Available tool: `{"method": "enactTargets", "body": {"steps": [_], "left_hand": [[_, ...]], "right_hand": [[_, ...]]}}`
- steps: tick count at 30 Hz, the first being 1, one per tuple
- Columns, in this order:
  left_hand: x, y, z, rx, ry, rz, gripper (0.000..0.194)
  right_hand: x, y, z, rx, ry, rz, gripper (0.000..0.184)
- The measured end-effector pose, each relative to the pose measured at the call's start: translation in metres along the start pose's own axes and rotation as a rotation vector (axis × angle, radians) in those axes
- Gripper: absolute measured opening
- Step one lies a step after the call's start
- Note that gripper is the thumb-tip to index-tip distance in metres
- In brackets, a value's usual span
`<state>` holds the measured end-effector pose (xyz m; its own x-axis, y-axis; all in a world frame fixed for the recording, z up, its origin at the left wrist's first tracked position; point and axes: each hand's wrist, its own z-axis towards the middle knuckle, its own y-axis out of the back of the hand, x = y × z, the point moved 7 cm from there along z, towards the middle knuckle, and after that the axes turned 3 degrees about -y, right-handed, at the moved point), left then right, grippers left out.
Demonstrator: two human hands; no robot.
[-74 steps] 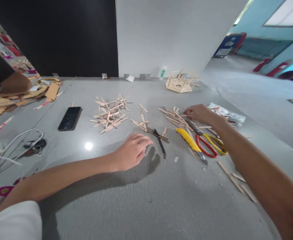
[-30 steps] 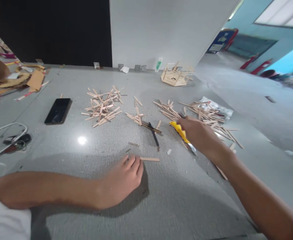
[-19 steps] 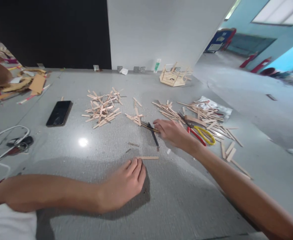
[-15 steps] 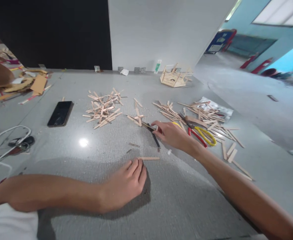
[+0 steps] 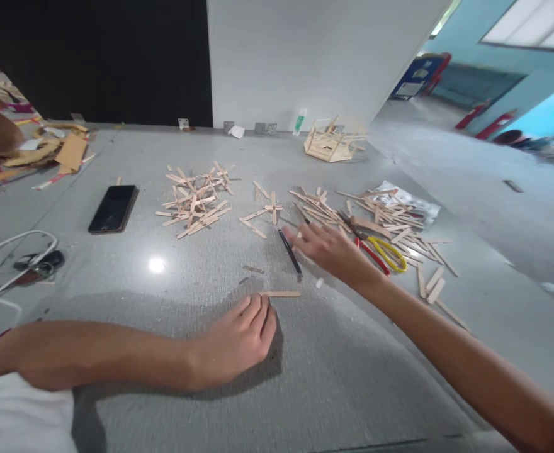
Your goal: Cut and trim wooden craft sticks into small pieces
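Note:
My left hand point(image 5: 243, 340) rests on the table with fingers curled together over the near end of a craft stick point(image 5: 284, 294), whose other end points right. To the right, my right hand point(image 5: 322, 248) reaches over the table, fingers stretched out and slightly apart. Under its fingers shows part of a thin, dark-tipped tool point(image 5: 306, 220), mostly hidden. A black pen point(image 5: 289, 251) lies just left of those fingers. Beyond it, a few craft sticks point(image 5: 273, 207) lie crossed. Red-and-yellow-handled scissors point(image 5: 381, 251) lie right of my right hand.
Loose craft sticks form a heap point(image 5: 194, 201) at centre left and another point(image 5: 395, 217) at right, beside a plastic bag point(image 5: 425, 207). A stick-built frame point(image 5: 328, 148) stands at the back near a small tube point(image 5: 299, 121). A phone point(image 5: 113, 209) and white cable point(image 5: 17, 236) lie left.
My right hand has shifted slightly right, its fingers stretching out, and the thin tool has moved right, away from the crossed sticks and the pen. My left hand stays on its stick.

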<state>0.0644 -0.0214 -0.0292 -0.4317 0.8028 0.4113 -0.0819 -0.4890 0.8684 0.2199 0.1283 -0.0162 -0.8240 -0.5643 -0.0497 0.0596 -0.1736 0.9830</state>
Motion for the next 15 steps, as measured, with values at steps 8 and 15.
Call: {"method": "enactTargets", "body": {"steps": [8, 15], "left_hand": [[-0.004, -0.002, -0.002, -0.039, 0.029, 0.003, 0.032], [-0.003, 0.003, 0.000, -0.074, 0.015, 0.000, 0.034]], "right_hand": [[0.001, 0.005, -0.008, -0.093, -0.018, 0.308, 0.031], [0.033, -0.006, -0.039, 0.014, -0.449, 1.188, 0.032]]}}
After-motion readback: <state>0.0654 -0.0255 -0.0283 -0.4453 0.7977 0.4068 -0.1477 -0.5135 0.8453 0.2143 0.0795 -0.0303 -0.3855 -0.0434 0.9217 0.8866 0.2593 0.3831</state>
